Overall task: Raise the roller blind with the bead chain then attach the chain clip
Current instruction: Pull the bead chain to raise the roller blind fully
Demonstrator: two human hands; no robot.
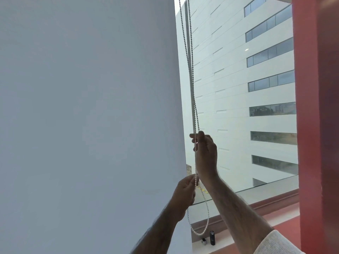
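Right sleeve (271, 242) sits closest to cam, forearm running up to right hand (205, 153), fingers closed on the bead chain (191, 79) w/ both strands gathered. Left hand (185, 191) is just below, fingers pinched on a strand. Roller blind (88, 116) covers most of the window; its bottom edge is out of view. Risk: gripping both strands together would prob lock the loop, or beads slip & blind drops. Chain loop hangs below the hands, above sill (266, 204). Clip: can't tell where.
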